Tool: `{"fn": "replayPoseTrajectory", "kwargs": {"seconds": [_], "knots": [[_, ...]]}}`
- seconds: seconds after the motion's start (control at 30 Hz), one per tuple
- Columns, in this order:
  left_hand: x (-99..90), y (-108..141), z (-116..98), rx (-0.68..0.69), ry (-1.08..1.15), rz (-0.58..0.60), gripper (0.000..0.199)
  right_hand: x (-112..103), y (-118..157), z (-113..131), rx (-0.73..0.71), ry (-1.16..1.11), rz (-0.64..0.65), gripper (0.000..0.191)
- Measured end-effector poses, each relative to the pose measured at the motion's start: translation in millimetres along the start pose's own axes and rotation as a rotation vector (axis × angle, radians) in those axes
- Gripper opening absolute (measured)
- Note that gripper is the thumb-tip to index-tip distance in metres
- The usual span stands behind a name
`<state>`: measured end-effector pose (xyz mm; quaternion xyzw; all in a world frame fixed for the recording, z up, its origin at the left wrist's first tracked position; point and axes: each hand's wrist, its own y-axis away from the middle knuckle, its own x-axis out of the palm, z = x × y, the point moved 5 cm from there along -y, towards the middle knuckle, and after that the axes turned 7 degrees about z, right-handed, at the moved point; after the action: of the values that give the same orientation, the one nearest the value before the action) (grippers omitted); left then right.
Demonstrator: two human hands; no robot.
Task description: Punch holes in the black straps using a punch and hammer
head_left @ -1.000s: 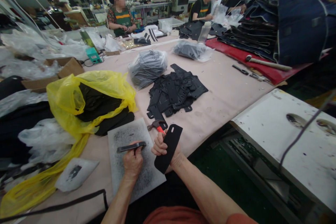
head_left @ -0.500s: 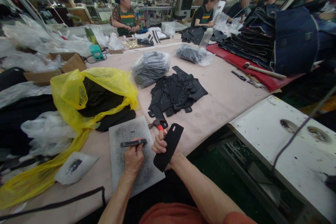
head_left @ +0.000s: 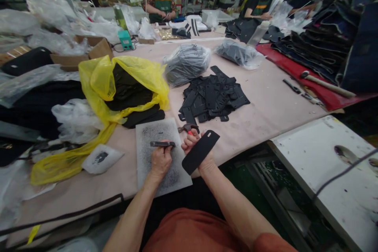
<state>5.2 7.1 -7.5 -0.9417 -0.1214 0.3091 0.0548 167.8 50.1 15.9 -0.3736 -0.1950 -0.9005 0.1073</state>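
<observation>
My left hand (head_left: 161, 160) is closed around a dark metal hand punch (head_left: 163, 144), held lying sideways over a speckled white board (head_left: 144, 173). My right hand (head_left: 191, 141) has its fingers curled round the red handle of a claw hammer (head_left: 186, 127), whose head points left. A flat black strip (head_left: 201, 152) with rounded ends and a slot at its upper end lies across the same hand, covering the palm and thumb. Beyond the hands is a loose pile of similar black slotted pieces (head_left: 214, 96).
Left of the board, a yellow plastic bag (head_left: 147, 61) holds dark cloth. Clear bags of grey-looking pieces (head_left: 189, 63) stand behind the pile. Another hammer (head_left: 327, 82) rests on red sheeting at right, near stacked denim. A white machine table (head_left: 321, 157) adjoins the right edge. Co-workers sit opposite.
My view has tipped down and swung left, so the table's contents sit higher and farther right. The black strip has turned slightly toward level. Both hands keep their holds.
</observation>
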Motion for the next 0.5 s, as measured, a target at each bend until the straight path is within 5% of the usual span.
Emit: {"fn": "replayPoseTrajectory", "kwargs": {"seconds": [0.2, 0.37, 0.5], "knots": [[-12.0, -2.2, 10.5, -0.155, 0.05, -0.136, 0.03, -8.1, -16.6, -28.9, 0.106, 0.298, -0.27, 0.028], [-30.7, 1.7, 22.1, -0.269, 0.075, -0.241, 0.033, 0.0, -33.9, -37.4, 0.021, 0.432, -0.253, 0.016], [-39.4, 4.6, 27.4, -0.289, 0.086, -0.233, 0.033, 4.1, -38.2, -34.5, -0.025, 0.616, -0.177, 0.03]]}}
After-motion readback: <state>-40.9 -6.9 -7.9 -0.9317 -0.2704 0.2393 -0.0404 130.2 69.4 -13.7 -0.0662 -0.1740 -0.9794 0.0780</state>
